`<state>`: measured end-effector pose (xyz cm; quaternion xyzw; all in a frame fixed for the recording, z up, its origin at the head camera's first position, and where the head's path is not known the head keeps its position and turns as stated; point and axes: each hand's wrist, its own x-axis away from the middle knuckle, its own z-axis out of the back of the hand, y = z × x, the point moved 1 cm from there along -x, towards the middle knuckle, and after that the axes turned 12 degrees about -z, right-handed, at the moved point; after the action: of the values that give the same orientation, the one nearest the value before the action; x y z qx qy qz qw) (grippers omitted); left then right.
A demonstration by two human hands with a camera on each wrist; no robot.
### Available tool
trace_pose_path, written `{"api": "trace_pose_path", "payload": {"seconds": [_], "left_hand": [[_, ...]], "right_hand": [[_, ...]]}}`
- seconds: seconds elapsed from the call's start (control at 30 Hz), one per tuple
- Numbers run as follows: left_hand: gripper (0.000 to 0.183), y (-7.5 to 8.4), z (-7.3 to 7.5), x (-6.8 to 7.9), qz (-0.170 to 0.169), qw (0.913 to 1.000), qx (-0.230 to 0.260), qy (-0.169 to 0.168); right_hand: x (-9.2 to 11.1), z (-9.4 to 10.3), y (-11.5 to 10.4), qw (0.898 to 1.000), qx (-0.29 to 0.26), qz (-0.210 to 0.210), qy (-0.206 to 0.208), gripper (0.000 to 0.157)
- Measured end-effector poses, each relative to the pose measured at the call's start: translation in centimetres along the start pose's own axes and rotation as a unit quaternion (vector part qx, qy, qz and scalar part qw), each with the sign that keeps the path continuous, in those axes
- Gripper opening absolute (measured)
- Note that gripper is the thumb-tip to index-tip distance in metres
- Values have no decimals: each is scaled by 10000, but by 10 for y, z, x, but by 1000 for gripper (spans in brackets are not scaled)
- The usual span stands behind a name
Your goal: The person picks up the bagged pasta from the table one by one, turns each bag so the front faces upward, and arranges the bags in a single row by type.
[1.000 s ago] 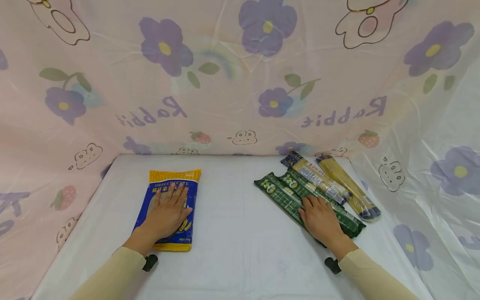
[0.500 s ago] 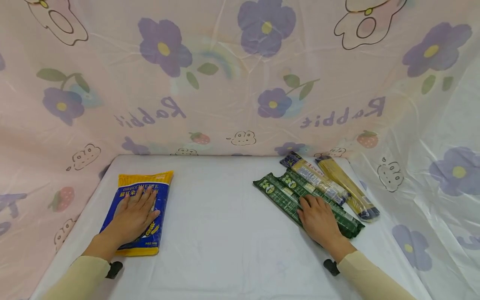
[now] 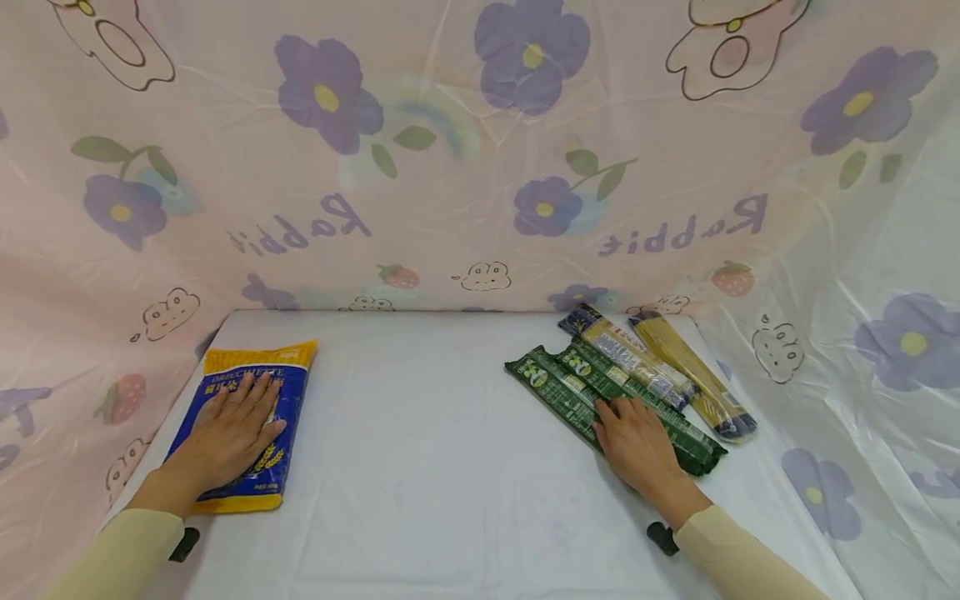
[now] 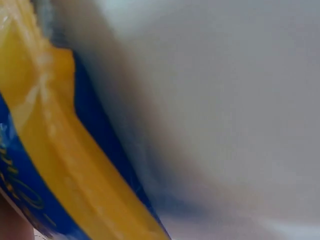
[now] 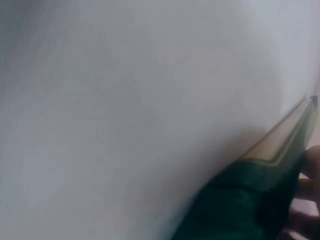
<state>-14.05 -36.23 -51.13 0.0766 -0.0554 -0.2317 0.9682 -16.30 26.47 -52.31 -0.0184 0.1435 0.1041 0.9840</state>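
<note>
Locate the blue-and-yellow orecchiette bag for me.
In the head view, the orecchiette bag lies at the left of the white tabletop, under the person's left hand, apart from the green packets on the right.

Soft, fairly even light from a source out of view fills the head view, which is mostly sharp, with a faint sheen on the creased, flower-printed pale cloth [image 3: 825, 267] at right and only weak shadows on the flat white tabletop [image 3: 405, 433]. The left wrist view is greyer and hazy, small glints showing on the blue-and-yellow plastic bag [image 4: 85, 170] above a smeared shadow. Similarly dull, the right wrist view blurs the long dark green plastic packet [image 5: 225, 210] and pales toward its right edge.
</note>
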Motion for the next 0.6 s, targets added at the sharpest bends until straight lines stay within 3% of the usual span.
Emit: {"api": "trace_pose_path", "payload": {"seconds": [0.17, 0.33, 0.47, 0.6], "left_hand": [[77, 2, 2, -2, 40, 10000, -19, 57], [79, 14, 3, -8, 331, 9993, -125, 94], [77, 31, 6, -18, 565, 9981, -75, 242], [69, 59, 10, -39, 476, 9975, 65, 528]], "right_hand": [[0, 1, -5, 9994, 122, -222, -226, 46], [2, 0, -8, 9984, 167, -378, -396, 47], [3, -1, -12, 9972, 57, -502, -542, 46], [3, -2, -22, 9964, -106, -573, -613, 44]]}}
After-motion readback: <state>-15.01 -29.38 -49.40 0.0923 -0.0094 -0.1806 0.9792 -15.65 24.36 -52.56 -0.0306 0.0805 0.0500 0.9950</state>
